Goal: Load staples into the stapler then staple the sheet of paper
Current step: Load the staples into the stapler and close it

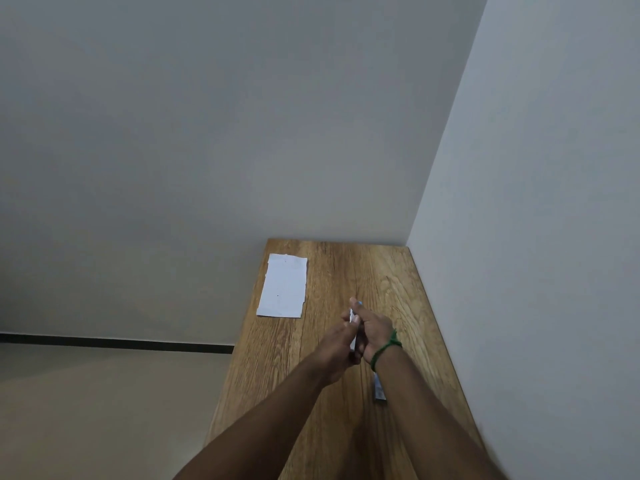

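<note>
Both hands meet over the middle of the wooden table (398,285). My left hand (337,344) and my right hand (372,329), with a green thread band on its wrist, are closed together around a small stapler (354,336). Only a thin metallic strip and a blue tip of the stapler show between the fingers. A white sheet of paper (283,286) lies flat near the table's far left corner, well apart from the hands. A small blue-grey staple box (378,389) lies on the table under my right forearm, partly hidden.
The table runs along a white wall (540,237) on its right and ends at a grey wall at the back. Its left edge drops to a beige floor (104,410) with a dark skirting line.
</note>
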